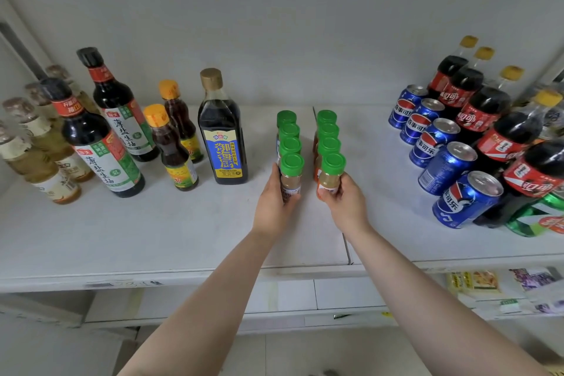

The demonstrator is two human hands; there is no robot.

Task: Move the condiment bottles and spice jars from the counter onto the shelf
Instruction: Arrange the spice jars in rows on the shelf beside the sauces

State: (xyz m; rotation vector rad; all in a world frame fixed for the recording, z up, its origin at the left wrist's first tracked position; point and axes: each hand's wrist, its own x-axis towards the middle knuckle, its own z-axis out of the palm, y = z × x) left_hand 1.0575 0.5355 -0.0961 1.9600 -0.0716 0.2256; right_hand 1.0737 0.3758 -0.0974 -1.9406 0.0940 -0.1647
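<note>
Head view, both forearms outstretched — left hand [272, 204] clasping a spice jar [291, 175], right hand [345, 200] clasping another jar [331, 175].

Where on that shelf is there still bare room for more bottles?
The widest bare patch on the shelf is the front strip, left of the hands. Another lies between the right row of green-capped jars and the blue cans. The sauce bottles at left and the cola bottles at right are crowded.
</note>
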